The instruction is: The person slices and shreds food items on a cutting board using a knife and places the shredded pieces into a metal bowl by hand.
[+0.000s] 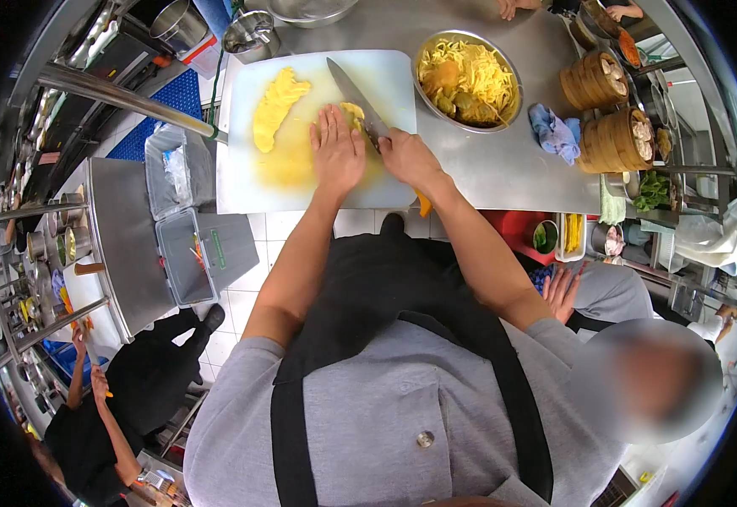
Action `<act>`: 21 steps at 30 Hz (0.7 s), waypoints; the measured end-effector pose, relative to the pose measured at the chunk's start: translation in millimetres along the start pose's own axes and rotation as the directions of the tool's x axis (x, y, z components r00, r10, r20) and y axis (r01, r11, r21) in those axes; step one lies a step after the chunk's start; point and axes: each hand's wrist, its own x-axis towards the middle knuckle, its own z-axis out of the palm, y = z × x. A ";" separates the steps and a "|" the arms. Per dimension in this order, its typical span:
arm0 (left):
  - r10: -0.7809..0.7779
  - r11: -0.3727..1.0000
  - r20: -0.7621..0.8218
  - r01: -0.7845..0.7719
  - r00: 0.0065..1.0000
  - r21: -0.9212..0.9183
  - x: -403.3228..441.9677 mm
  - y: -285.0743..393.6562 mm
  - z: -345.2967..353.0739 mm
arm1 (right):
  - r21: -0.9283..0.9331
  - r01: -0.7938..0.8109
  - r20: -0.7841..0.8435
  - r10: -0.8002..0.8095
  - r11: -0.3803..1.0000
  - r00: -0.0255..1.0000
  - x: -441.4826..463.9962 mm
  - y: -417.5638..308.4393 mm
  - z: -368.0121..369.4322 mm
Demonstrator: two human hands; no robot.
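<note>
My left hand [337, 152] lies flat on the white cutting board [242, 182], fingers stretched forward. Its fingertips touch or cover part of a small folded yellow piece [352, 115] that looks like cooked egg sheet. In my right hand [410, 158] is a large kitchen knife [353, 95], its blade slanting forward and left just beside that piece. Part of an orange handle [424, 203] shows below my right wrist. A larger yellow egg sheet [279, 110] rests on the board's left side. Right of the board, a metal bowl [516, 93] holds thin yellow strips and a few browner lumps.
A blue cloth [555, 133] lies near stacked bamboo steamers [592, 87] on the steel table's right. Metal pots [251, 36] stand behind the board. Plastic bins [187, 253] are at lower left. One co-worker [157, 363] works at left; another person sits close at right.
</note>
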 end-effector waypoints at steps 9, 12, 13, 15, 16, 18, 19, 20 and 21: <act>0.060 0.997 0.128 -0.067 0.990 0.049 1.5 7.4 -8.8 | -0.013 0.004 0.002 -0.004 1.000 1.000 -21.2 4.0 -1.3; 0.064 0.995 0.114 -0.072 0.991 0.072 1.9 6.4 -6.6 | -0.014 -0.023 0.010 0.024 1.000 1.000 -28.1 7.1 3.7; 0.066 0.995 0.109 -0.074 0.992 0.071 1.4 6.4 -6.1 | -0.016 -0.022 0.011 0.022 1.000 1.000 -25.2 7.4 5.1; 0.068 0.995 0.102 -0.076 0.992 0.070 1.3 7.2 -6.2 | -0.003 0.050 -0.006 -0.050 0.999 0.999 -15.8 6.3 9.2; 0.070 0.995 0.099 -0.076 0.993 0.063 1.1 7.8 -6.9 | -0.003 0.050 -0.007 -0.050 0.999 0.999 -14.0 7.1 11.9; 0.076 0.995 0.094 -0.082 0.993 0.057 0.6 7.4 -7.6 | 0.033 -0.017 -0.007 0.017 0.999 1.000 -10.9 6.3 14.8; 0.085 0.991 0.092 -0.094 0.992 0.094 0.3 7.0 -6.8 | 0.034 -0.016 -0.011 0.017 0.999 1.000 -14.8 7.4 15.0; 0.093 0.986 0.090 -0.105 0.992 0.131 0.5 6.9 -5.8 | 0.033 -0.024 0.003 0.024 0.999 1.000 -24.3 9.9 15.7; 0.094 0.986 0.087 -0.105 0.992 0.130 0.6 7.4 -6.0 | 0.032 -0.031 0.020 0.030 0.999 0.999 -30.6 10.6 16.4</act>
